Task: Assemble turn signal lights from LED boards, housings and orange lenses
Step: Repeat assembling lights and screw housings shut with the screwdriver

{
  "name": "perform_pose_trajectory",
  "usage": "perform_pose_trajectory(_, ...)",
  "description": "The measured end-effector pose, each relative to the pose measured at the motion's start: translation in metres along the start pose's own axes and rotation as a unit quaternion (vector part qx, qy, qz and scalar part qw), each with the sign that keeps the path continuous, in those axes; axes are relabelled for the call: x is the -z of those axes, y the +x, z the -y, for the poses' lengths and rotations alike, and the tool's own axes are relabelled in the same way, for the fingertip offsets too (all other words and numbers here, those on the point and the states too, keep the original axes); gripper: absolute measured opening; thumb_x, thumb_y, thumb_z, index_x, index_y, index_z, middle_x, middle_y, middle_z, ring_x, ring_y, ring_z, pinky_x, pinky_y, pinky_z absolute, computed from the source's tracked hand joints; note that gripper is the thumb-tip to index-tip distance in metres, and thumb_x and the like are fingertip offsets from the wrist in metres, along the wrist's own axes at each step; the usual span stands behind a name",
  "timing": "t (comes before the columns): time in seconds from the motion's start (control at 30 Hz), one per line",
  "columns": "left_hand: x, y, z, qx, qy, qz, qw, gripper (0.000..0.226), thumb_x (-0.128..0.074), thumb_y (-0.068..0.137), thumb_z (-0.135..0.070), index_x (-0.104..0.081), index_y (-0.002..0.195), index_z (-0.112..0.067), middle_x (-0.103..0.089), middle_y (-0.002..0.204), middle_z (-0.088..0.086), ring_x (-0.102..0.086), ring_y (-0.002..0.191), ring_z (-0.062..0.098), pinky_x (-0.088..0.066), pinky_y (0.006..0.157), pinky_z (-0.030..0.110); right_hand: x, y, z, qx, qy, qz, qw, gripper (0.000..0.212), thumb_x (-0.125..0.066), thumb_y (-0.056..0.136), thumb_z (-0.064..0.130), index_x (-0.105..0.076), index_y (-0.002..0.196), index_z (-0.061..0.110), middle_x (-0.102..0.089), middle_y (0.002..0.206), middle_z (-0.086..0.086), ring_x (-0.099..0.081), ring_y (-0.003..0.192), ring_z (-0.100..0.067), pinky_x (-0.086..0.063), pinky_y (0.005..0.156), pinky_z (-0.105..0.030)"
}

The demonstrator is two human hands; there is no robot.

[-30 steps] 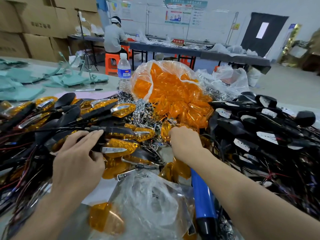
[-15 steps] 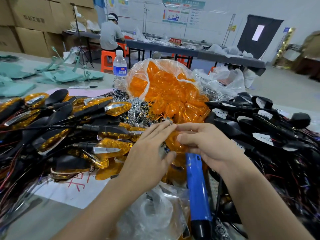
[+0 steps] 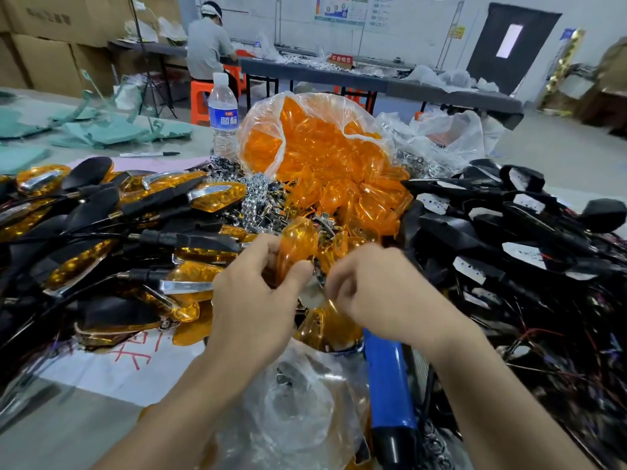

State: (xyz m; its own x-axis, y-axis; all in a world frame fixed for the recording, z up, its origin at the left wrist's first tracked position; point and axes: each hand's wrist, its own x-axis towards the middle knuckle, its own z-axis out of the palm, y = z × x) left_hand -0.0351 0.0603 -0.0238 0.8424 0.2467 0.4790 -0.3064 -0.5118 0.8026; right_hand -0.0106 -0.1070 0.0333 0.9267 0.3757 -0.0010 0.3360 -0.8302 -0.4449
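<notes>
- While both hands sit close together over the middle of the table [image 3: 68,418], the left hand [image 3: 254,307] has its thumb and fingers curled round one orange lens [image 3: 297,247], holding it up just above the heap.
- The right hand [image 3: 383,293] is right beside it with its fingers curled in toward the lens edge. It's blurry there, so I honestly can't tell if it's pinching anything or not.
- Straight behind the hands there's a clear bag [image 3: 268,130] stuffed with loose lenses, open at the front and spilling them toward the hands.
- Left side: a big pile of finished turn signals [image 3: 210,198], orange with chrome trim and black stems, all tangled up.
- Right side: a heap of black housings [image 3: 509,239] with white patches showing and thin wires everywhere.
- Between the bag and the finished pile sit shiny chrome reflector bits [image 3: 256,193].
- A blue-handled tool [image 3: 390,385] lies under the right wrist, next to a crumpled plastic bag [image 3: 298,408] at the near edge.
- A water bottle [image 3: 222,113] stands upright just left of the lens bag, and a marker pen [image 3: 149,153] lies further left.
- In the background a person [image 3: 207,45] sits on an orange stool [image 3: 200,100] at another table.
</notes>
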Motion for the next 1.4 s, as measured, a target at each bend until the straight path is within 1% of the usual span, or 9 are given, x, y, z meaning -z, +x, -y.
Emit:
perform_pose_trajectory(0.13,-0.004,0.001,0.004,0.097,-0.081,0.096,0.987,0.021,-0.076,0.092,-0.016,-0.068,0.087,-0.035,-0.076,0.082,-0.015,-0.072,0.078,0.005,-0.059,0.07,0.025,-0.016,-0.015,0.01,0.049,-0.26,0.096,0.96,0.019,-0.06,0.081,0.005,-0.062,0.084,0.023,-0.059,0.08,0.007,-0.061,0.08,-0.021,-0.044,0.099,-0.038)
perform_pose_trajectory(0.27,-0.011,-0.005,0.003,0.15,-0.151,0.169,0.962,0.024,-0.068,0.096,-0.006,-0.07,0.089,-0.029,-0.079,0.086,-0.006,-0.074,0.08,0.011,-0.061,0.069,0.029,-0.028,-0.022,0.005,0.053,-0.261,0.069,0.961,0.009,-0.058,0.093,0.014,-0.06,0.087,0.022,-0.05,0.08,0.008,-0.062,0.095,-0.019,-0.02,0.119,-0.036)
perform_pose_trajectory(0.4,-0.011,-0.006,0.002,0.151,-0.19,0.162,0.956,0.02,-0.064,0.099,-0.011,-0.071,0.094,-0.029,-0.076,0.083,0.0,-0.071,0.073,0.015,-0.056,0.063,0.025,-0.02,-0.03,-0.01,-0.08,0.024,-0.056,0.995,0.024,-0.065,0.098,0.018,-0.079,0.094,0.037,-0.068,0.085,0.018,-0.063,0.084,-0.004,-0.05,0.081,-0.015)
perform_pose_trajectory(0.5,-0.01,-0.007,0.004,0.163,-0.22,0.147,0.951,0.014,-0.063,0.1,-0.011,-0.071,0.109,-0.018,-0.073,0.08,-0.002,-0.072,0.075,0.017,-0.061,0.069,0.033,-0.03,-0.042,-0.019,-0.103,0.154,-0.218,0.958,0.023,-0.068,0.096,0.022,-0.071,0.087,0.043,-0.069,0.085,0.016,-0.066,0.075,-0.007,-0.06,0.071,-0.034)
perform_pose_trajectory(0.7,-0.01,-0.008,-0.002,0.127,-0.21,0.176,0.953,0.019,-0.062,0.087,-0.032,-0.072,0.096,-0.018,-0.067,0.082,0.009,-0.066,0.072,0.016,-0.057,0.069,0.033,-0.044,-0.051,-0.023,-0.031,0.375,-0.259,0.889,0.028,-0.058,0.1,0.013,-0.074,0.095,0.036,-0.073,0.086,0.005,-0.068,0.077,-0.022,-0.06,0.071,-0.061)
perform_pose_trajectory(0.97,-0.005,-0.01,-0.01,0.102,-0.197,0.172,0.96,0.037,-0.065,0.1,-0.023,-0.079,0.087,-0.055,-0.066,0.072,-0.019,-0.058,0.064,-0.006,-0.046,0.061,0.009,-0.044,-0.055,-0.029,0.027,0.336,-0.263,0.904,0.037,-0.062,0.102,0.012,-0.079,0.103,0.045,-0.072,0.102,0.02,-0.065,0.108,-0.011,-0.055,0.094,-0.038)
perform_pose_trajectory(1.1,-0.001,-0.012,-0.013,0.134,-0.212,0.185,0.95,0.036,-0.059,0.104,-0.021,-0.082,0.093,-0.047,-0.062,0.066,-0.013,-0.051,0.057,0.001,-0.041,0.053,0.009,-0.042,-0.057,-0.03,0.058,0.252,-0.248,0.934,0.036,-0.067,0.098,0.009,-0.079,0.103,0.042,-0.07,0.097,0.026,-0.06,0.109,-0.006,-0.047,0.089,-0.015)
perform_pose_trajectory(1.23,0.004,-0.009,-0.015,0.146,-0.21,0.212,0.943,0.033,-0.057,0.105,-0.018,-0.084,0.097,-0.036,-0.082,0.09,-0.003,-0.077,0.082,0.009,-0.055,0.065,0.012,-0.043,-0.059,-0.031,0.093,0.187,-0.256,0.944,0.03,-0.071,0.094,0.008,-0.082,0.106,0.034,-0.069,0.089,0.029,-0.059,0.108,-0.004,-0.045,0.09,-0.013)
perform_pose_trajectory(1.4,0.006,-0.007,-0.011,0.151,-0.169,0.216,0.95,0.025,-0.059,0.105,-0.028,-0.084,0.106,-0.028,-0.081,0.101,-0.006,-0.073,0.096,0.004,-0.055,0.084,0.023,-0.044,-0.06,-0.029,0.134,0.159,-0.27,0.94,0.03,-0.071,0.093,0.009,-0.081,0.11,0.032,-0.069,0.097,0.029,-0.059,0.109,-0.003,-0.045,0.093,-0.012)
